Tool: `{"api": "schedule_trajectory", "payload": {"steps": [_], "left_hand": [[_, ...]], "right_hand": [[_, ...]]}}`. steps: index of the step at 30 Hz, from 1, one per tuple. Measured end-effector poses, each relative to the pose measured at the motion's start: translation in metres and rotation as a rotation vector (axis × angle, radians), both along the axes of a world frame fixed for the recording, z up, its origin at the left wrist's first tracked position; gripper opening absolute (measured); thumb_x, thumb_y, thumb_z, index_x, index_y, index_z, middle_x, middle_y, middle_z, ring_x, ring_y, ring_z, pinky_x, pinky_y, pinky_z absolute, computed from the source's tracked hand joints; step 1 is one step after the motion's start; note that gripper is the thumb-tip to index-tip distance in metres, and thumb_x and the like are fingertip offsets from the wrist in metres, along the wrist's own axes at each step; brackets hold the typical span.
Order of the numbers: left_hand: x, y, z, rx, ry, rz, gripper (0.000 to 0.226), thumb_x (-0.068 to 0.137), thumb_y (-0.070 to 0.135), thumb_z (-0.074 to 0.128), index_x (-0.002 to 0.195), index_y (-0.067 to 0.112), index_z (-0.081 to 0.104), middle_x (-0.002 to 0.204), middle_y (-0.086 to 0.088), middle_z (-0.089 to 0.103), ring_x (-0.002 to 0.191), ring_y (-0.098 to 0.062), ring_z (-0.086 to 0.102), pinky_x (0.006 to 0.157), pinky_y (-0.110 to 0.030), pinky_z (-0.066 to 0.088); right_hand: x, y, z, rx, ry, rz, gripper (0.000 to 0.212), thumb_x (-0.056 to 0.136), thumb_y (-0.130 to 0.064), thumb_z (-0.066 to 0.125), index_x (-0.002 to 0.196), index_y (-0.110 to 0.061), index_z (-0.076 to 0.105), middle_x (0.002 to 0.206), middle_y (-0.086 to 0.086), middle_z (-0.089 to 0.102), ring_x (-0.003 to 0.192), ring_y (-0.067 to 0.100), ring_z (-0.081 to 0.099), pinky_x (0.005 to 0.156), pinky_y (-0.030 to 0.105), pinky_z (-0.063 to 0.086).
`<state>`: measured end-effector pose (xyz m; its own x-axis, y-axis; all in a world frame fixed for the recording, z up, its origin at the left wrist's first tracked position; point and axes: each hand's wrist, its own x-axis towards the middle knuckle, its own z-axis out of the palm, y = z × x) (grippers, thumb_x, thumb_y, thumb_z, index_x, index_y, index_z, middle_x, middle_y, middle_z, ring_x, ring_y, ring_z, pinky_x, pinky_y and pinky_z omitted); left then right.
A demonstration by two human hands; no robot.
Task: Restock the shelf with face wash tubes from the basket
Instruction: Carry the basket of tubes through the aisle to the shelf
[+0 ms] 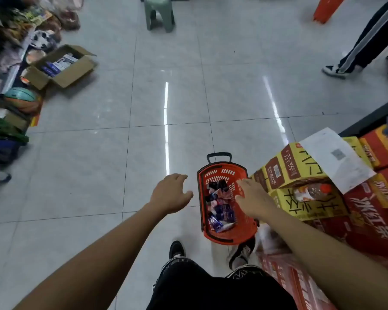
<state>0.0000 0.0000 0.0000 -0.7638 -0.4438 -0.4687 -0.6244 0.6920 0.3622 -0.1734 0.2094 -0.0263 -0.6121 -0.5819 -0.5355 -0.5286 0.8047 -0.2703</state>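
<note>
Below right hand [252, 199], tubes [220, 209] (in basket [224, 239])

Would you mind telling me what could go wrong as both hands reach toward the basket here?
The red plastic basket stands on the floor right at the person's feet, so a step forward might trip over it. The right hand, open over the jumbled face wash tubes, may grab several and drop some.
</note>
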Motion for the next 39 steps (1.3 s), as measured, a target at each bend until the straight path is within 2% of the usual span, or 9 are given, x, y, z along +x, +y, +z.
{"api": "schedule_trajectory", "payload": {"steps": [8,12,16,19,25,29,31,36,39], "left_hand": [[-0.071,0.064,0.002,-0.014,-0.074,0.098,0.069,0.097,0.047,0.052,0.158,0.018,0.039,0.161,-0.004,0.042,0.146,-0.024,0.041,0.116,-0.044,0.040],[-0.097,0.088,-0.002,-0.012,-0.105,0.115,0.073,0.095,0.053,0.049,0.158,0.018,0.038,0.161,-0.005,0.042,0.145,-0.025,0.042,0.114,-0.045,0.040],[-0.112,0.098,-0.009,0.051,-0.122,0.192,0.087,0.081,0.062,0.039,0.157,0.020,0.039,0.161,-0.005,0.043,0.145,-0.025,0.042,0.113,-0.045,0.042],[-0.119,0.096,-0.027,0.140,-0.110,0.276,0.081,0.087,0.058,0.048,0.157,0.019,0.039,0.161,-0.006,0.042,0.146,-0.024,0.041,0.114,-0.045,0.040],[-0.137,0.076,-0.109,0.229,-0.141,0.402,0.065,0.097,0.043,0.058,0.155,0.017,0.043,0.158,-0.008,0.047,0.142,-0.026,0.047,0.114,-0.046,0.040],[-0.143,0.071,-0.178,0.255,-0.193,0.361,0.072,0.090,0.051,0.052,0.152,0.017,0.046,0.155,-0.008,0.050,0.140,-0.025,0.049,0.112,-0.042,0.040],[-0.142,0.072,-0.220,0.274,-0.216,0.329,0.066,0.094,0.049,0.056,0.151,0.017,0.048,0.153,-0.008,0.052,0.138,-0.025,0.051,0.109,-0.039,0.041],[-0.136,0.076,-0.337,0.349,-0.316,0.337,0.050,0.097,0.043,0.056,0.135,0.011,0.059,0.136,-0.010,0.062,0.122,-0.025,0.060,0.088,-0.027,0.041],[-0.131,0.077,-0.407,0.376,-0.365,0.386,0.051,0.089,0.050,0.057,0.129,0.018,0.058,0.125,-0.006,0.065,0.111,-0.024,0.065,0.087,-0.035,0.055]], "right_hand": [[-0.087,0.049,-0.011,0.020,-0.053,0.072,0.062,0.100,-0.038,0.047,0.157,-0.025,0.025,0.161,-0.002,0.028,0.147,0.023,0.028,0.115,0.047,0.036],[-0.121,0.069,-0.016,0.032,-0.074,0.082,0.060,0.097,-0.034,0.048,0.153,-0.024,0.031,0.156,0.001,0.036,0.143,0.023,0.034,0.113,0.046,0.039],[-0.138,0.080,-0.022,0.038,-0.088,0.088,0.048,0.098,-0.028,0.049,0.145,-0.022,0.040,0.147,0.003,0.045,0.134,0.023,0.042,0.105,0.041,0.041],[-0.145,0.087,-0.042,0.052,-0.121,0.049,0.045,0.099,-0.029,0.049,0.143,-0.021,0.045,0.145,0.004,0.048,0.134,0.025,0.043,0.107,0.042,0.040],[-0.152,0.093,-0.122,0.090,-0.204,-0.134,0.045,0.098,-0.030,0.054,0.141,-0.018,0.048,0.142,0.008,0.051,0.132,0.027,0.046,0.107,0.043,0.042],[-0.149,0.097,-0.195,0.123,-0.271,-0.308,0.057,0.098,-0.030,0.053,0.151,-0.016,0.041,0.150,0.007,0.048,0.136,0.028,0.046,0.110,0.047,0.043],[-0.147,0.099,-0.239,0.119,-0.297,-0.364,0.057,0.098,-0.029,0.052,0.152,-0.015,0.041,0.150,0.008,0.049,0.135,0.028,0.048,0.109,0.045,0.043],[-0.150,0.091,-0.342,0.162,-0.378,-0.540,0.061,0.095,-0.034,0.053,0.152,-0.017,0.042,0.149,0.006,0.050,0.135,0.029,0.050,0.110,0.042,0.042],[-0.153,0.081,-0.401,0.114,-0.381,-0.610,0.059,0.086,-0.045,0.054,0.140,-0.022,0.053,0.135,0.003,0.060,0.123,0.029,0.060,0.102,0.044,0.050]]}}
